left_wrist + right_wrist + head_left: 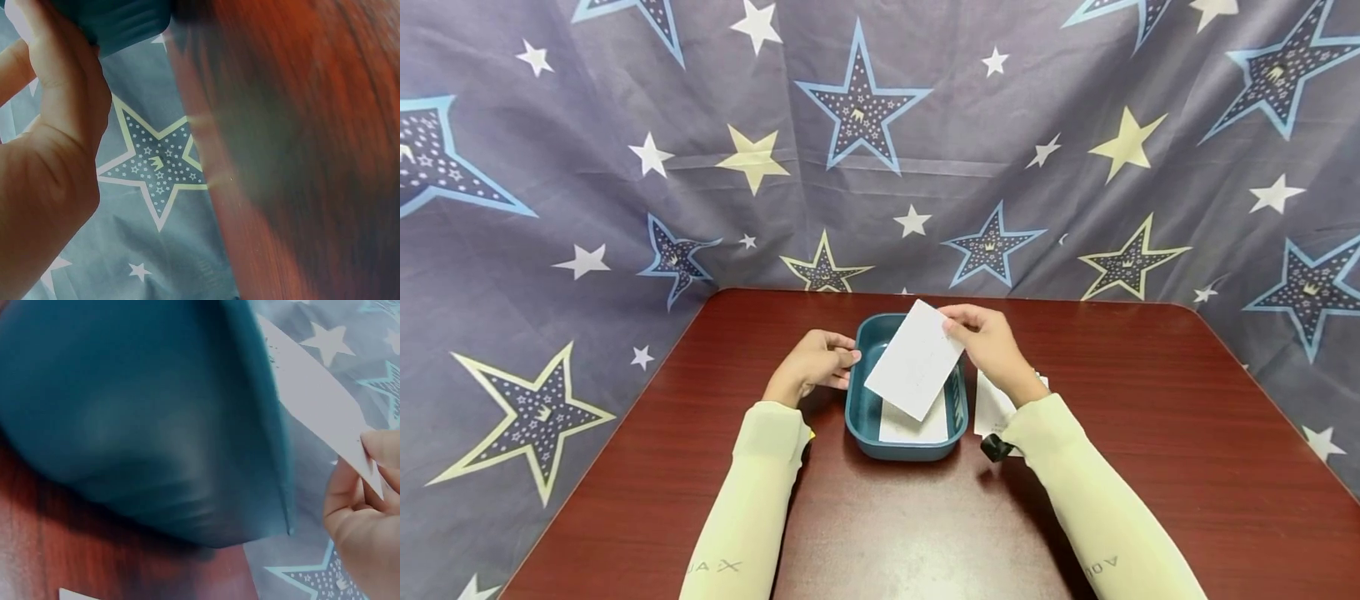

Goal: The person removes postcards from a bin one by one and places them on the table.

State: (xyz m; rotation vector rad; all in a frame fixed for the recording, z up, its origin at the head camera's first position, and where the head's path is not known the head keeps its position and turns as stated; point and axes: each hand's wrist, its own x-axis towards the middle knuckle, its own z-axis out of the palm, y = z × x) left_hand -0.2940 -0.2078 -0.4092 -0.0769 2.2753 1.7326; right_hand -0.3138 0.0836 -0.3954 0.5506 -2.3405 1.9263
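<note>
A blue-green plastic basket point(906, 452) stands on the table, with a white card point(891, 429) lying flat inside it. My right hand point(992, 346) pinches another white card point(913, 362) by its upper right edge and holds it tilted above the basket. In the right wrist view, thumb and fingers of the right hand point(369, 487) close on the corner of that card point(322, 403), beside the basket wall point(144, 444). My left hand point(816, 367) touches the basket's left side with fairly straight fingers; the left wrist view shows this hand point(56, 144) against the basket point(131, 25).
More white paper point(992, 407) lies on the table right of the basket, partly under my right forearm. The reddish-brown wooden table point(1150, 417) reaches back to a grey star-patterned cloth point(1037, 200). A black object point(996, 447) shows at my right cuff.
</note>
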